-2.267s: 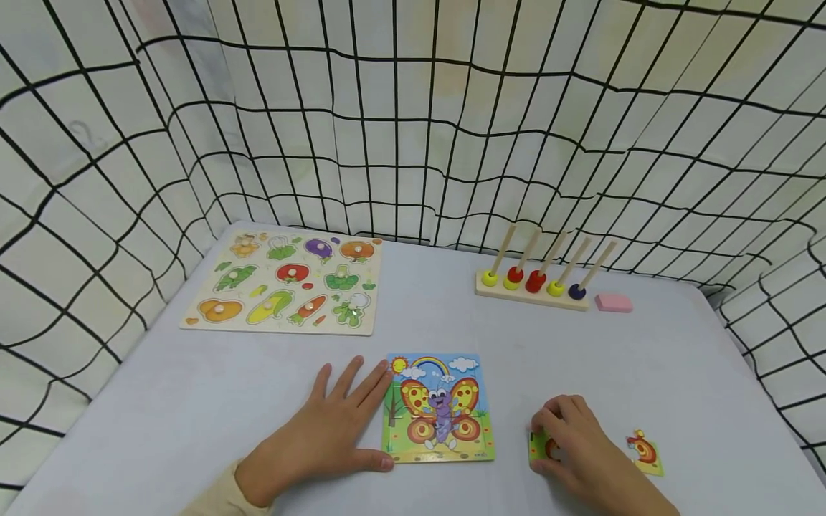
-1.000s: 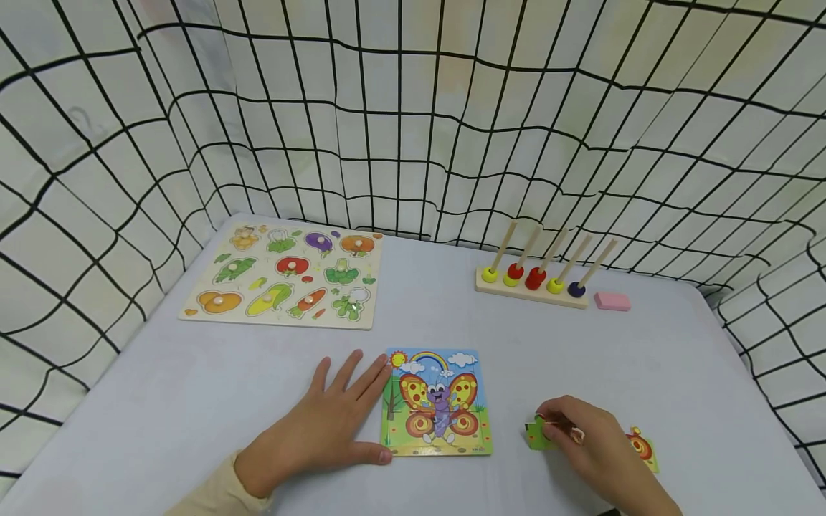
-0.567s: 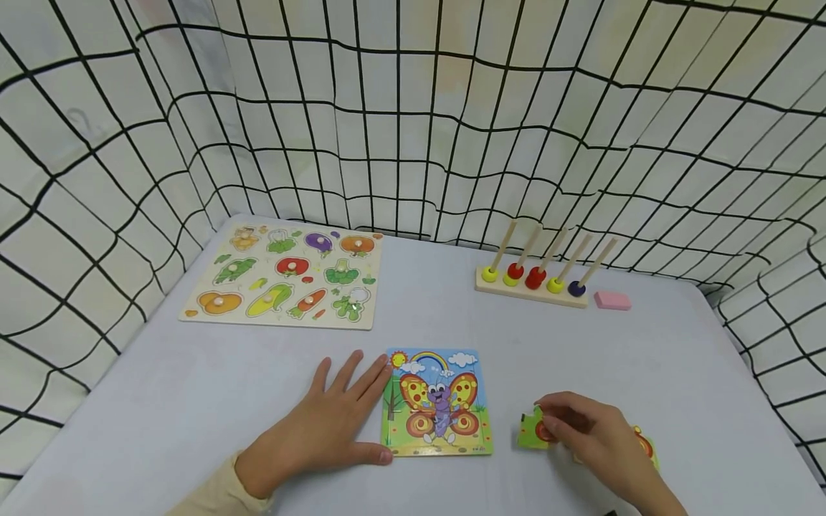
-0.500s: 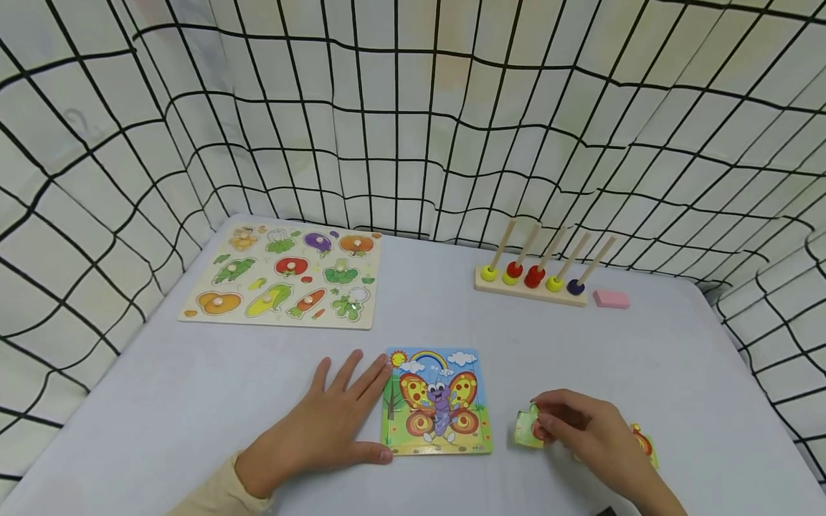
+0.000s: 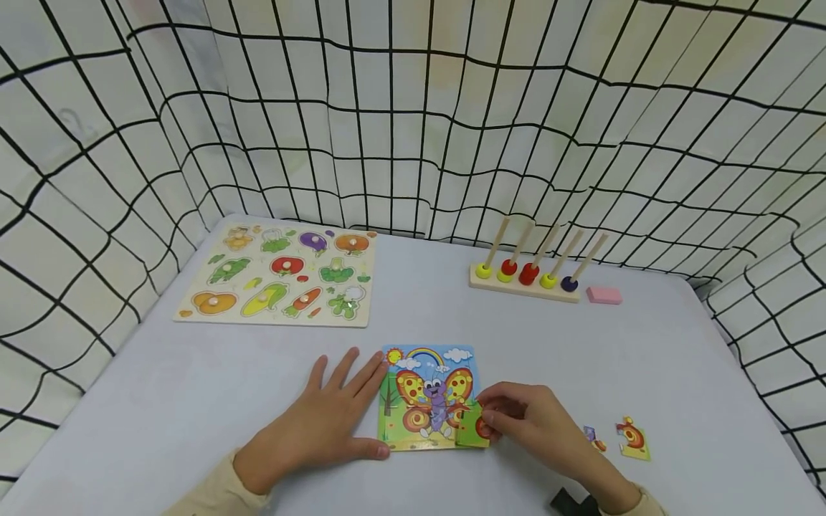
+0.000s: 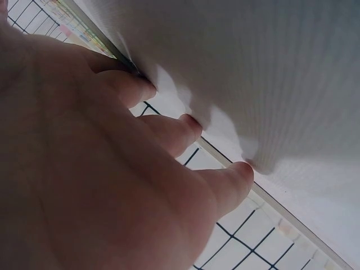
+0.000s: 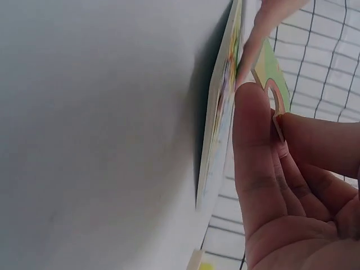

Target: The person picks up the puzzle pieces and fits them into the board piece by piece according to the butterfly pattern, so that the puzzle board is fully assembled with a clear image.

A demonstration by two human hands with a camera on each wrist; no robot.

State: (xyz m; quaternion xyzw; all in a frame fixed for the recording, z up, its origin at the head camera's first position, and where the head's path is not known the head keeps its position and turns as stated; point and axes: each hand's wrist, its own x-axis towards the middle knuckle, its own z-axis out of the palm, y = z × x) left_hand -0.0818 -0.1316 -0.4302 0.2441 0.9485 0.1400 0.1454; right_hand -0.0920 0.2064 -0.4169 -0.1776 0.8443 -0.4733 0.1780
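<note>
A square butterfly puzzle board (image 5: 422,358) lies flat on the white table. My left hand (image 5: 312,433) rests spread beside it, fingertips and thumb at the board's left edge; the left wrist view shows its fingers (image 6: 225,185) stretched out on the cloth. Between thumb and fingers, my right hand (image 5: 538,426) pinches a green jigsaw piece (image 5: 467,430) with a red curve, tilted over the board's lower right corner. In the right wrist view, that piece (image 7: 273,70) appears above the board's surface; whether they touch, I cannot tell.
Two loose jigsaw pieces lie right of my right hand: one with a red spiral (image 5: 634,438), one smaller (image 5: 594,438). Behind stand a vegetable peg puzzle (image 5: 213,276), a bead stacker (image 5: 523,288) and a pink block (image 5: 604,295). Black netting (image 5: 387,129) encloses the table.
My right hand has picked up the green jigsaw piece from the table and carried it left, onto the board's lower right corner. Both loose pieces now show. The left hand has stayed put.
</note>
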